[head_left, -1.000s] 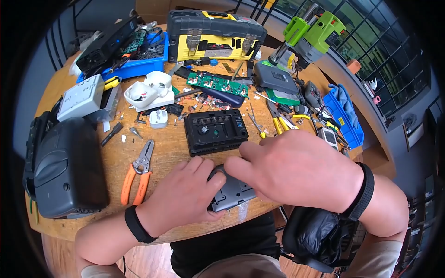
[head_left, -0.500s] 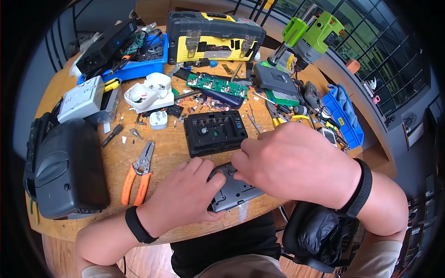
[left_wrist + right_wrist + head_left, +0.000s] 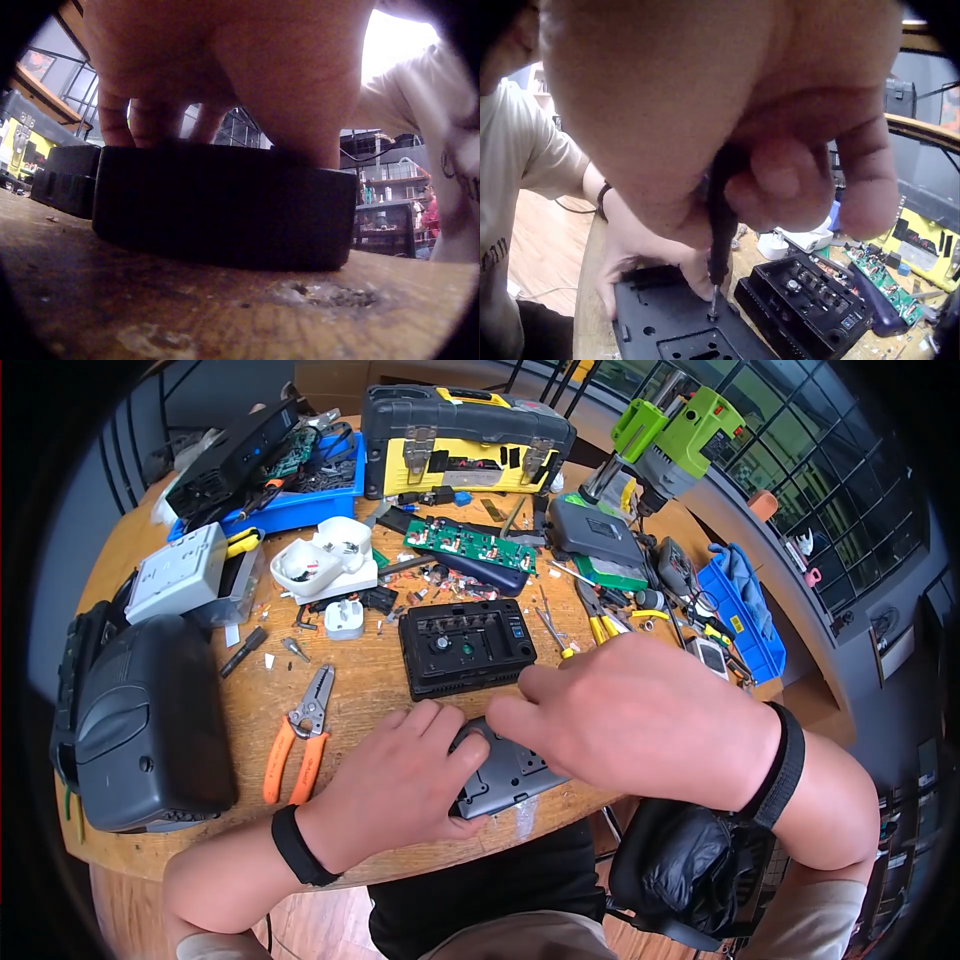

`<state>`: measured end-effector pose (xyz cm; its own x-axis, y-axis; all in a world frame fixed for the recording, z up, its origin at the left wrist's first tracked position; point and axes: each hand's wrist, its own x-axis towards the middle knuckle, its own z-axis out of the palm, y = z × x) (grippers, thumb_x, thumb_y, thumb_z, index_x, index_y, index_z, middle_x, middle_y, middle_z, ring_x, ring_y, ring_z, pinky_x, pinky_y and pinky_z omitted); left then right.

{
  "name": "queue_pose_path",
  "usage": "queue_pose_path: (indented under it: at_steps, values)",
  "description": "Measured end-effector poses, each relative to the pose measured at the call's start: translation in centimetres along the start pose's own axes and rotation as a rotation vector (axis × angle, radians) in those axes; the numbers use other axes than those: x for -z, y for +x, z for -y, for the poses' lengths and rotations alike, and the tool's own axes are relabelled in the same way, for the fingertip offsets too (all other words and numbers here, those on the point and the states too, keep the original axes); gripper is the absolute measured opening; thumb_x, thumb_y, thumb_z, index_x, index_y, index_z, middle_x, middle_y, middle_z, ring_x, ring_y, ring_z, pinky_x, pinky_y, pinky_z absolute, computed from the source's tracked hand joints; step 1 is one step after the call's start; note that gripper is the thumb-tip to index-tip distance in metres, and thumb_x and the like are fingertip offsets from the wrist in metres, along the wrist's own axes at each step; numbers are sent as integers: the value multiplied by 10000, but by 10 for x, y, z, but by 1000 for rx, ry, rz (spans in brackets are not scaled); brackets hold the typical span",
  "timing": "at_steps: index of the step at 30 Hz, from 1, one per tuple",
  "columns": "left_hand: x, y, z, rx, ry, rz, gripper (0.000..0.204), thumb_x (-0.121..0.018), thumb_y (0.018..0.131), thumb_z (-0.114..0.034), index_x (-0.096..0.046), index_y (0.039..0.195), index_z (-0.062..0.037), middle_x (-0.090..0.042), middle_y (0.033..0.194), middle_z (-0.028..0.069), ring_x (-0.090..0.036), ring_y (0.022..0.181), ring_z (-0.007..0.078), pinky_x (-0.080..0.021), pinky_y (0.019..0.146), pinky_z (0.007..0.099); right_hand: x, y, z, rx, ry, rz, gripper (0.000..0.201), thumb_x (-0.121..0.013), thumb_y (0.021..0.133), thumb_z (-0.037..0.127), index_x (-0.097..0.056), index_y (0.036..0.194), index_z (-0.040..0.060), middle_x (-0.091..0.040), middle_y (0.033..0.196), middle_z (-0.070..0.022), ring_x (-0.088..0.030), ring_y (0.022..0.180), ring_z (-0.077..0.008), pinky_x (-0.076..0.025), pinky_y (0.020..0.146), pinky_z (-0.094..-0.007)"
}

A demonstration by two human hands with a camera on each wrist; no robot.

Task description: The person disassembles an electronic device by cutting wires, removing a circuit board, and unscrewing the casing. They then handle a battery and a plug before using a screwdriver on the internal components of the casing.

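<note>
A flat dark grey housing (image 3: 505, 775) lies on the table by its front edge. My left hand (image 3: 400, 770) grips its left end, fingers on the far side and thumb on the near side; the left wrist view shows that hand (image 3: 232, 82) over the housing's dark side wall (image 3: 225, 206). In the right wrist view my right hand (image 3: 780, 172) pinches a black-handled screwdriver (image 3: 721, 225), upright, its metal tip at a round hole in the housing (image 3: 649, 304). From the head view the right hand (image 3: 640, 725) hides the screwdriver and the housing's right part.
Just beyond the housing sits a black box (image 3: 468, 647) with an open top. Orange-handled pliers (image 3: 300, 735) lie to the left, near a large black case (image 3: 155, 725). Farther back are a green circuit board (image 3: 470, 543), a toolbox (image 3: 465, 445) and cutters (image 3: 597, 615).
My right hand lifted slightly off to the right, then came back lower and left over the housing. The left hand has kept its grip in place.
</note>
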<state>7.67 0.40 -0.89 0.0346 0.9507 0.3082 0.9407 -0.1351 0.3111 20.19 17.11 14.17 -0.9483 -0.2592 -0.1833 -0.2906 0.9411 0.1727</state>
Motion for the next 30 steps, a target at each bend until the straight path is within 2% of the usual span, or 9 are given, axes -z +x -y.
queue_pose_path:
  at_steps: [5,8,13,17,22,25,30]
  values:
    - [0,0,0,15,0,30,728,-886,697,-454,-597,1203,-18,-548,1165,154,-573,1059,341,-510,910,439,-3,2,-3,24,-73,-1,165,-670,908,181,-572,960,59,-628,794,-92,-695,689,-299,-533,549,-422]
    - [0,0,0,15,0,17,720,-886,697,-454,-600,1196,-21,-550,1162,155,-573,1062,340,-510,910,439,-1,1,0,-33,34,-21,167,-666,934,200,-577,942,58,-627,765,-86,-692,688,-300,-539,560,-419]
    - [2,1,0,13,-3,29,712,-886,694,-453,-601,1183,-22,-545,1141,155,-571,1049,338,-511,905,437,-1,2,-5,-2,-72,62,191,-668,936,210,-556,956,57,-614,781,-91,-696,700,-300,-539,564,-421]
    - [-1,0,0,3,-2,2,704,-888,691,-456,-602,1162,-18,-539,1096,149,-569,1034,333,-511,899,436,-3,0,-2,-32,17,2,197,-663,942,216,-547,965,58,-616,799,-96,-698,698,-296,-540,564,-417]
    - [1,1,-1,5,-2,13,686,-887,694,-455,-601,1139,-18,-547,1126,156,-570,1039,334,-512,899,437,-6,0,-8,17,-118,50,223,-682,921,205,-526,998,66,-623,842,-101,-697,716,-309,-542,573,-425]
    - [2,0,-1,9,-10,10,681,-886,696,-452,-597,1133,-17,-549,1146,162,-569,1041,338,-513,898,435,-2,0,-3,-53,24,32,210,-691,923,218,-553,967,66,-629,815,-89,-698,712,-298,-546,577,-418]
    - [-1,0,1,-8,-8,-9,684,-889,689,-457,-602,1131,-21,-549,1115,158,-568,1031,333,-512,880,433,-4,0,-5,-3,-4,7,217,-693,920,229,-559,965,64,-631,813,-96,-695,716,-309,-545,582,-420]
